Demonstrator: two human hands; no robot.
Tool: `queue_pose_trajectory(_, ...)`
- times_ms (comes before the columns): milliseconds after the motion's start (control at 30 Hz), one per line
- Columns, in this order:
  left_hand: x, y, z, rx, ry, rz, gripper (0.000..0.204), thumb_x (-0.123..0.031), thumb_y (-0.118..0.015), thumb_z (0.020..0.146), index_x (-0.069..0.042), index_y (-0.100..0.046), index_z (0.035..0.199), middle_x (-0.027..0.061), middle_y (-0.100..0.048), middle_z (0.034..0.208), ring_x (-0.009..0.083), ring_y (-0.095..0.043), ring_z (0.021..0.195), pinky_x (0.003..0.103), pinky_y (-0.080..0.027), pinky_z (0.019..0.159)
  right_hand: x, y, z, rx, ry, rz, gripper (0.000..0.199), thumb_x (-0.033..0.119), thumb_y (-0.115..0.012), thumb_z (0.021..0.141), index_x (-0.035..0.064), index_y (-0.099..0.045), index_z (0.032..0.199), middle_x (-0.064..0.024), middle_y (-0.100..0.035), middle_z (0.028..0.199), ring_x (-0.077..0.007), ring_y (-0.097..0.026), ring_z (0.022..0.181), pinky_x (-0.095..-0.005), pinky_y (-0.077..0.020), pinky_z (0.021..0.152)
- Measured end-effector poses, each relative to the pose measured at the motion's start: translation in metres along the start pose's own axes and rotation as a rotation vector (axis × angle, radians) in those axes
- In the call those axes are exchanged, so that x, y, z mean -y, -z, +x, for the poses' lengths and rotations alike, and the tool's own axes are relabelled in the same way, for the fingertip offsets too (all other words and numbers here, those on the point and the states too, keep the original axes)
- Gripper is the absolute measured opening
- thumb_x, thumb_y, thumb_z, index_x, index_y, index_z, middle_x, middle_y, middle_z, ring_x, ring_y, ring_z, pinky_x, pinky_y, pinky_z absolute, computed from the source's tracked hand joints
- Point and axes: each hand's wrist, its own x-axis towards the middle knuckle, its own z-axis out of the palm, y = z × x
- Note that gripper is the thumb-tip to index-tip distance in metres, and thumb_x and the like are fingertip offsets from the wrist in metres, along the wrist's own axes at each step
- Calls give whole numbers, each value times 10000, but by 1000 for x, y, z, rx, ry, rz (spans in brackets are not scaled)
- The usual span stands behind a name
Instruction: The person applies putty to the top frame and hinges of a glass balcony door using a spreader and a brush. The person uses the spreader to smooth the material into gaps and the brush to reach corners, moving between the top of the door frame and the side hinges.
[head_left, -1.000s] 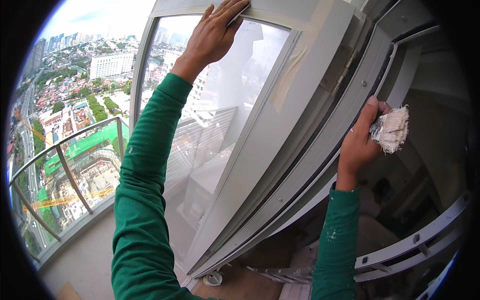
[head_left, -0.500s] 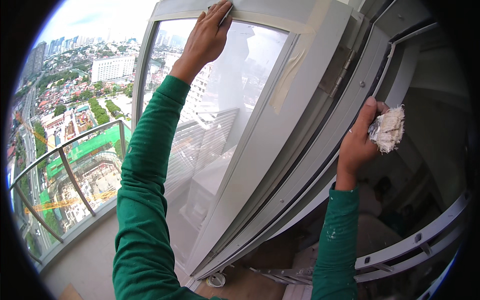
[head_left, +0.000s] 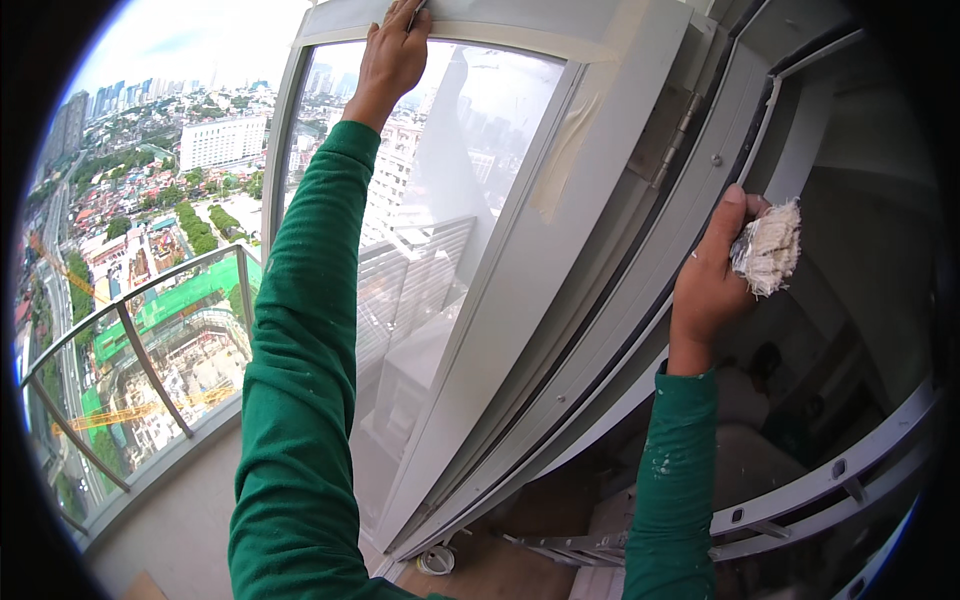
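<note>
My left hand (head_left: pixel 391 62) is raised to the top rail of a light grey framed glass door (head_left: pixel 480 215). Its fingers press against the frame, and a thin dark flat piece (head_left: pixel 417 14) shows between them; its kind is unclear. On the right, beside the door jamb (head_left: pixel 600 345), my right hand (head_left: pixel 710 285) is closed round a brush (head_left: pixel 768 250). The brush has a shiny metal band and ragged off-white bristles pointing right; its handle is hidden by the hand.
Strips of masking tape (head_left: pixel 572 150) cling to the door's frame, left of a metal hinge (head_left: pixel 677 140). A ladder (head_left: pixel 830 480) leans at the lower right. A small round white container (head_left: pixel 436 561) sits on the floor. Left is a balcony railing (head_left: pixel 128 325) above a city.
My left hand has slid left along the door's top rail with the thin dark piece. My right hand and the brush have shifted slightly left in view.
</note>
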Motion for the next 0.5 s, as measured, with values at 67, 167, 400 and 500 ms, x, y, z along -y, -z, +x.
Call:
queue_pose_trajectory(67,2,-1,3,-11,-58,52,529,-303,-367,1110,-38,-405,1566,169,-332,1658,318,-231,1566,479,-117,1281,1,1,0,14,0,-4,145,81,-711,974,5,-616,1051,-68,-686,965,-159,-677,850,-306,-564,803)
queue_pose_trajectory(167,-5,-4,1,100,-328,3,531,-308,-373,1109,-42,-404,1568,172,-333,1657,324,-218,1569,495,-108,1280,4,2,0,32,-32,11,148,63,-707,971,2,-616,1070,-67,-679,987,-168,-680,874,-306,-563,819)
queue_pose_trajectory(400,3,-1,14,3,-106,101,497,-294,-378,1103,-50,-474,1526,161,-402,1623,322,-310,1535,467,-150,1273,8,7,-2,86,-28,-89,236,18,-712,919,-6,-599,1124,-71,-646,1054,-178,-683,933,-295,-560,852)
queue_pose_trajectory(500,-2,0,10,70,-272,97,509,-308,-349,1111,-52,-458,1537,158,-380,1635,334,-278,1547,476,-129,1280,7,8,-3,90,-55,-85,235,11,-702,920,-6,-594,1128,-68,-642,1048,-176,-680,942,-295,-563,857)
